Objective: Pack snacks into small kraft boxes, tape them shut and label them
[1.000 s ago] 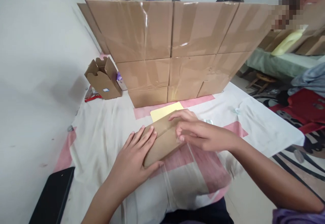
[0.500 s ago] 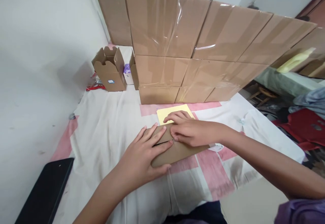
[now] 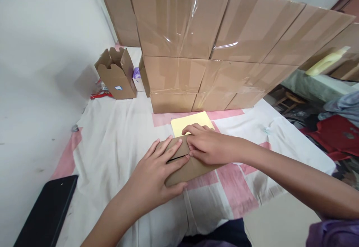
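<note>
A brown cardboard box lies on the cloth-covered table in front of me, with a dark slit between its top flaps. My left hand rests on its left part, fingers spread across the flaps and thumb along the near side. At the inner end of the slit, my right hand has its fingers curled and its thumb and index finger pinched together. Whatever lies between those fingertips is hidden. Just beyond the box is a yellow sheet of paper, partly covered by my right hand.
A tall wall of taped cardboard stands behind. At the back left are an open carton and a small purple-and-white box. A black flat object lies at the left. A red chair stands beyond the table's right edge.
The view has dipped slightly. Both hands stay on the box in nearly the same pose, and the right wrist now hides the white object that showed by the box's right end.
</note>
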The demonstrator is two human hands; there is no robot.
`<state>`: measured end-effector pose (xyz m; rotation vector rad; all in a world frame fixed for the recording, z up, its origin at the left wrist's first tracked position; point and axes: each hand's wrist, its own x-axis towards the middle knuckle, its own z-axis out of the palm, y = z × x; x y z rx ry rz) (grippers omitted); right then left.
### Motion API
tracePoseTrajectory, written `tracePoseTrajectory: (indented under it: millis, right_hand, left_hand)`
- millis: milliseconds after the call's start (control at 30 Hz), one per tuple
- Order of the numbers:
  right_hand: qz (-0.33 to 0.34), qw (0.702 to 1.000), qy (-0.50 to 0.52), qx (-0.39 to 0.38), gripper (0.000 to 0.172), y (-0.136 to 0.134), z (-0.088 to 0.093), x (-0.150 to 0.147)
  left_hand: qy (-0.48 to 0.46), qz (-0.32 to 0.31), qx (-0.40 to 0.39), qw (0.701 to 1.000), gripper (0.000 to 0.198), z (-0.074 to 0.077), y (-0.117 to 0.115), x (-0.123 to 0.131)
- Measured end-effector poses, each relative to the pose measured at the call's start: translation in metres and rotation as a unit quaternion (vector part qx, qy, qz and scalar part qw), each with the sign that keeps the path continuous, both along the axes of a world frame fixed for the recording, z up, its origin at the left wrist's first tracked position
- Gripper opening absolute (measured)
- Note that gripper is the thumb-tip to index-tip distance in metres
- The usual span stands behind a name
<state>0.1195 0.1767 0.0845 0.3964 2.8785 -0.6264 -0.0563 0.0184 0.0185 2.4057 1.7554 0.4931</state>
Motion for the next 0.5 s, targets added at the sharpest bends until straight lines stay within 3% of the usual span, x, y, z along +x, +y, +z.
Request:
tracePoseTrajectory:
  millis: [267,400,500]
  right_hand:
    - [-0.029,0.999,-0.014,-0.025,0.015,0.008,0.000,0.000]
    - [-0.075,0.996,-0.035,-0.020,0.035,0.016,0.000,-0.002]
    - [-0.104,0.991,-0.073,-0.038,0.052,0.019,0.000,-0.003]
  left_hand:
    - [0.015,-0.003,0.017,1.000,0.060,-0.002,-0.001,0.000]
    - [0.031,-0.007,0.057,0.998,0.063,-0.011,-0.001,-0.003]
    - [0.077,-0.032,0.134,0.987,0.067,-0.020,0.003,-0.008]
